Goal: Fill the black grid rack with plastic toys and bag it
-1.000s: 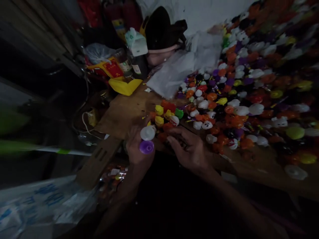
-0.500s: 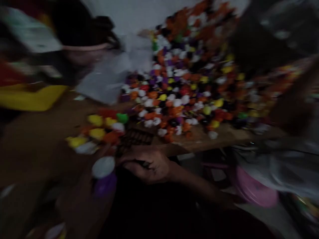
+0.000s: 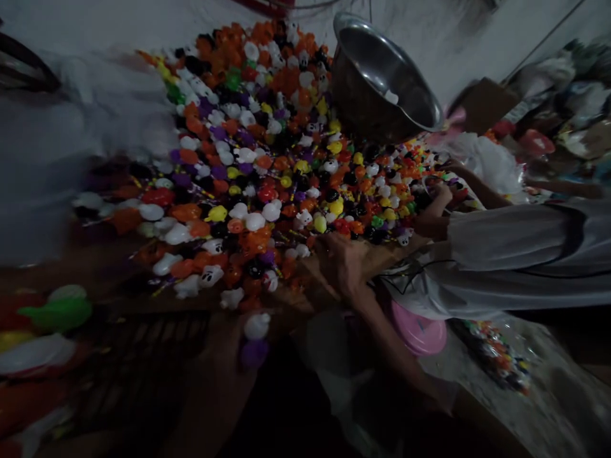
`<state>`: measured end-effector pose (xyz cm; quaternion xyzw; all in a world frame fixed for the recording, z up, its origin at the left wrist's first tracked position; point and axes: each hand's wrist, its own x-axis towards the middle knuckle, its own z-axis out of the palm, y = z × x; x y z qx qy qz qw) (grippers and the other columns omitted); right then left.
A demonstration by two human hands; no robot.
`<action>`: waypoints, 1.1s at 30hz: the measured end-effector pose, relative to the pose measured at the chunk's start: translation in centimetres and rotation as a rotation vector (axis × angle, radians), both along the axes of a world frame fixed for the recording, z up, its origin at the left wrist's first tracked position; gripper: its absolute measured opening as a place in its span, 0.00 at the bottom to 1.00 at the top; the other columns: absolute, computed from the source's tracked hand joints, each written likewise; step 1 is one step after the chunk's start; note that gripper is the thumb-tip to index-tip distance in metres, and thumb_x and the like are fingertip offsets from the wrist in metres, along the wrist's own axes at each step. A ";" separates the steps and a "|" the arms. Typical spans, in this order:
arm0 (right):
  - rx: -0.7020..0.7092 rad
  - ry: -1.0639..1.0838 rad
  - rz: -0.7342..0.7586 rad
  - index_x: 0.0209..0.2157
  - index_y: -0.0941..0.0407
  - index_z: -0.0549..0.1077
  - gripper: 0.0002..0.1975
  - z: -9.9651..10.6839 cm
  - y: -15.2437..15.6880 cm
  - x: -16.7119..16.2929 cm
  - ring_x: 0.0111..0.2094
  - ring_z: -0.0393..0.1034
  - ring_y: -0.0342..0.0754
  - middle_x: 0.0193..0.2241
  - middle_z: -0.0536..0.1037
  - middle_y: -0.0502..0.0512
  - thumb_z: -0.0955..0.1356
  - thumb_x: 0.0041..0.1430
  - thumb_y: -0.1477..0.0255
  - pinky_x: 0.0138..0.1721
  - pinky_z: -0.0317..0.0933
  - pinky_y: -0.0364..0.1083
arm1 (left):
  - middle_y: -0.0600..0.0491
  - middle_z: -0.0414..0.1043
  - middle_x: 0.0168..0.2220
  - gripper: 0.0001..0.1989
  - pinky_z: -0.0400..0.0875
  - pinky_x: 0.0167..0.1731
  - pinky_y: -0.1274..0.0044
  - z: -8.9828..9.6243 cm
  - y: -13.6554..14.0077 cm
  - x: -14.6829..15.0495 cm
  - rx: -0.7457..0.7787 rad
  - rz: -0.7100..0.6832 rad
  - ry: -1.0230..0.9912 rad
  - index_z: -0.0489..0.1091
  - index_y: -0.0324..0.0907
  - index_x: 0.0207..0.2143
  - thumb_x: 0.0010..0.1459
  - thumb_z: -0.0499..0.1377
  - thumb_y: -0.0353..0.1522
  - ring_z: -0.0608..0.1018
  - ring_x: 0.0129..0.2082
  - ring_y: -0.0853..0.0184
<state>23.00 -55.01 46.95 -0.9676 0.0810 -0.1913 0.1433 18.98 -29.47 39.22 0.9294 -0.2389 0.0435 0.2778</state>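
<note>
Our L hand (image 3: pixel 224 359) grips a white piece (image 3: pixel 256 326) + a purple piece (image 3: pixel 254 354); our R hand (image 3: pixel 347 264) is by the toy pile's (image 3: pixel 254 221) near edge, can't tell if grasping anything. Metal basin (image 3: pixel 358 95) sits beyond R hand.

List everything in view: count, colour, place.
Flat table: one, brown, centre.
Glossy plastic pieces: many, mixed colours, heaped on the table.
Blurred pieces: several, green, white, red, lower left.
Slotted rack: one, dark, lower left.
Blurred sheet: one, whitish, left.
Round metal basin: one, silver, tilted at the heap's back.
Bags and clutter: many, mixed, upper right.
Round object: one, pink, lower right.
Filled see-through bag: one, mixed colours, floor, lower right.
Co-worker's fabric garment: one, white, right.
Round held pieces: two, white and purple, lower centre.
Left grip: one, lower centre, around both held pieces.
Right grip: one, centre, at the heap's near edge.
</note>
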 end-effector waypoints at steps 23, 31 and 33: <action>0.884 -0.240 0.204 0.36 0.55 0.75 0.28 2.7 -4.7 10.8 0.31 0.71 0.44 0.30 0.77 0.50 0.72 0.53 0.43 0.34 0.68 0.44 | 0.40 0.61 0.67 0.41 0.79 0.48 0.63 3.6 -5.5 8.1 0.361 -0.063 0.118 0.54 0.44 0.71 0.56 0.57 0.21 0.76 0.56 0.50; 0.941 0.209 0.532 0.32 0.55 0.74 0.22 2.9 3.0 6.8 0.17 0.58 0.38 0.19 0.69 0.45 0.75 0.54 0.49 0.17 0.53 0.41 | 0.42 0.56 0.71 0.36 0.64 0.66 0.65 6.1 -2.7 9.1 0.105 -0.152 0.203 0.54 0.38 0.69 0.58 0.53 0.19 0.64 0.70 0.56; 0.756 0.143 0.627 0.30 0.54 0.75 0.17 2.8 4.0 6.7 0.18 0.59 0.38 0.19 0.70 0.47 0.75 0.58 0.54 0.18 0.52 0.41 | 0.40 0.59 0.69 0.35 0.65 0.66 0.65 7.1 -1.6 9.1 -0.031 -0.089 0.210 0.55 0.37 0.69 0.59 0.54 0.19 0.65 0.69 0.55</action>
